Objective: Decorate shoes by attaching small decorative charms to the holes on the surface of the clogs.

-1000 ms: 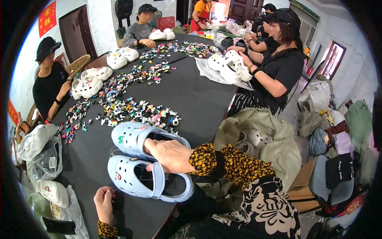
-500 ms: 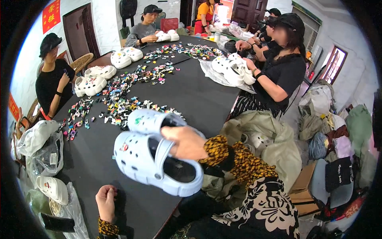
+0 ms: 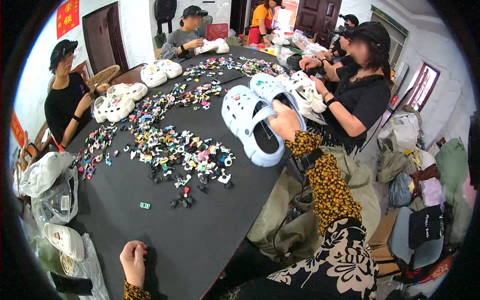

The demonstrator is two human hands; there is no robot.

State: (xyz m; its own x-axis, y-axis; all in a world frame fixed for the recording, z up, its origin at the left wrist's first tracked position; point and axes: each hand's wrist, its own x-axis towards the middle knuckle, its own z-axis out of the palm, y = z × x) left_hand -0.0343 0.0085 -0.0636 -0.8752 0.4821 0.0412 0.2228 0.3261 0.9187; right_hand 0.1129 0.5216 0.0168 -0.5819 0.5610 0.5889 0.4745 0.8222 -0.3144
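A pair of light blue clogs [image 3: 249, 122] hangs in the air over the table's right side, with a small charm on each toe. My right hand [image 3: 285, 121] grips the pair between the two shoes. My left hand [image 3: 133, 260] lies on the black table [image 3: 200, 250] near its front edge, fingers curled and thumb against them; nothing shows in it. Beyond it is a small green charm [image 3: 145, 205]. Many colourful shoe charms [image 3: 190, 152] are spread in piles across the table's middle.
White clogs [image 3: 114, 106] stand at the left edge, and a single white clog [image 3: 65, 240] lies by plastic bags [image 3: 57, 195] nearer me. A co-worker [image 3: 367, 80] handles white clogs [image 3: 306, 92] at the right. An open sack [image 3: 345, 175] stands beside the table.
My right hand has carried the blue clogs away from me and to the right, uncovering more charms on the table. My left hand has barely moved.
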